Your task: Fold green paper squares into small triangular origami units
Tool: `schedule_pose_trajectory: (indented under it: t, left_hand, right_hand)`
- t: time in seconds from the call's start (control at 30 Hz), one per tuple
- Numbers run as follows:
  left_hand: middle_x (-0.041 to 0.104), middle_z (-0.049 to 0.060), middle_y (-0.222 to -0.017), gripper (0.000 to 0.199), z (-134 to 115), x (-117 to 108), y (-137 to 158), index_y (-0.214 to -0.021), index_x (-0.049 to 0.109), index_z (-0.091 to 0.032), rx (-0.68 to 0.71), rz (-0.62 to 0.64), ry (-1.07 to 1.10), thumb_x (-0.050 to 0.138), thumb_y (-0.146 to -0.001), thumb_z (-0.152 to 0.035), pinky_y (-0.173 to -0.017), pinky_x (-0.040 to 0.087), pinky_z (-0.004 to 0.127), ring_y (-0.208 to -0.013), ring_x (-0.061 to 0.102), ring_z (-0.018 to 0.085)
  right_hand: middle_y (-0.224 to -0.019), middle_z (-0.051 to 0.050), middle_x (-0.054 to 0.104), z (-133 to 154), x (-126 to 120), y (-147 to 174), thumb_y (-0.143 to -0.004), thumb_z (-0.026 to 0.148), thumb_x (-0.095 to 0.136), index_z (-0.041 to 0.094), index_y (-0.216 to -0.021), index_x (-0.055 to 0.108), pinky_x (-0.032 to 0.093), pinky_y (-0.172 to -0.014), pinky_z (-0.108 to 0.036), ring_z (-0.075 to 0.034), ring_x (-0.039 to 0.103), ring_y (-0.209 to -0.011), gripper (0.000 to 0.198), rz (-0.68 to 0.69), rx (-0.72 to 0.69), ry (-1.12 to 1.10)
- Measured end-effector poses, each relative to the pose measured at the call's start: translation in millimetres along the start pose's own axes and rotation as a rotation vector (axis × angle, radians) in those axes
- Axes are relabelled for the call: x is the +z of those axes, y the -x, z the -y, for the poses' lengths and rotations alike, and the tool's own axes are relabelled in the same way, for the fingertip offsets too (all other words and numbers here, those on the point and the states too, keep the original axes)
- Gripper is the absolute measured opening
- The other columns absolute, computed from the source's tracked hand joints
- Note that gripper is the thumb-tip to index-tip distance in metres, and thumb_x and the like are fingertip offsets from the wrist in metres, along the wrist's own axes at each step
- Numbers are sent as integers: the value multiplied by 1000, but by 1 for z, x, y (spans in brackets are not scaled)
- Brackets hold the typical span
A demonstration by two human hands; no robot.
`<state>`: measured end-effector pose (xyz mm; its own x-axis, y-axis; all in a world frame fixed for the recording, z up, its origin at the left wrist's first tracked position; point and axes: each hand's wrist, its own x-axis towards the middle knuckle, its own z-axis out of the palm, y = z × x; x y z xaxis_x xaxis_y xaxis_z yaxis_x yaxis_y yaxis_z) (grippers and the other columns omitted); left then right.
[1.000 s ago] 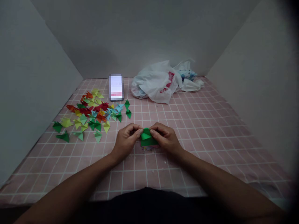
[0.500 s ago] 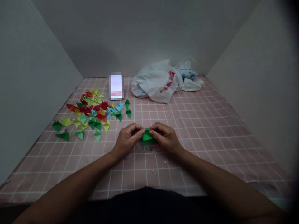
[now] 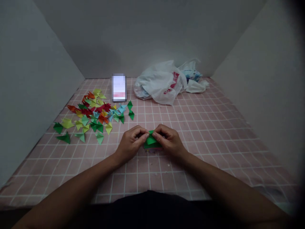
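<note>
Between both hands, low in the centre of the head view, a folded green paper is sitting just above or on a small stack of paper; can't tell whether they're touching. Left hand is pinching the paper's left edge, thumb against fingers, the rest curling in. Right hand is mirroring that on the right edge. Both pinches are holding the paper, with fingertips nearly meeting along the top.

Handling, my read: it's probably weighing next to nothing, staying stiff along creases and going floppy across single layers. Slip isn't looking like an issue; stray creases and tearing are the likelier risk. Best hold: thumb and finger pads on opposite edges near the top, light pressure, pressing along fold lines and not on the flat face.

Off to the left, folded paper pieces are lying loose on the checked cloth, well apart from the hands
</note>
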<state>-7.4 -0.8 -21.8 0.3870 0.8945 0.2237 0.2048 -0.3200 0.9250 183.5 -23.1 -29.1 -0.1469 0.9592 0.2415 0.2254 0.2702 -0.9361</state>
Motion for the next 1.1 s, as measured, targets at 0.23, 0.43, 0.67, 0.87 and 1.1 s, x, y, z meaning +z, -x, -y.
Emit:
schedule_pose_trajectory:
  t: [0.23, 0.43, 0.67, 0.87, 1.1]
  left_hand:
    - [66, 3, -80, 10, 3, 1, 1, -85, 72, -18, -36, 20, 29, 66, -87, -25, -69, 48, 27, -74, 62, 15]
    - [68, 3, -81, 17, 7, 6, 3, -93, 70, -17, -151, 3, 185, 72, -80, -27, -69, 50, 27, -74, 62, 15]
    - [66, 1, -75, 17, 5, 6, 4, -90, 69, -15, -204, 3, 257, 69, -84, -31, -62, 48, 23, -67, 59, 12]
    - [66, 1, -74, 14, 5, 4, 4, -87, 69, -16, -212, -12, 239, 67, -85, -30, -63, 49, 24, -67, 60, 13]
    - [64, 1, -73, 17, 2, 5, 4, -86, 68, -16, -230, -16, 247, 68, -84, -32, -62, 46, 24, -66, 58, 12]
  right_hand:
    - [-68, 1, 55, 3, -1, 1, -92, 30, 61, 21, -74, 59, 38, -61, -29, -14, 50, -63, 20, -10, -18, 49]
    - [-69, 2, 53, 2, 1, 3, -93, 25, 59, 21, -74, 56, 37, -61, -29, -14, 48, -63, 19, -77, -51, 90]
    - [-68, 3, 51, 0, 3, 3, -94, 22, 58, 21, -75, 55, 38, -61, -29, -13, 49, -63, 19, -87, -106, 69]
    - [-69, 3, 52, 0, 5, 4, -93, 18, 58, 21, -75, 54, 38, -59, -28, -13, 49, -61, 19, -99, -175, 116]
    - [-67, 3, 50, 0, 6, 4, -94, 18, 57, 21, -73, 51, 36, -58, -27, -13, 48, -60, 22, -106, -208, 168]
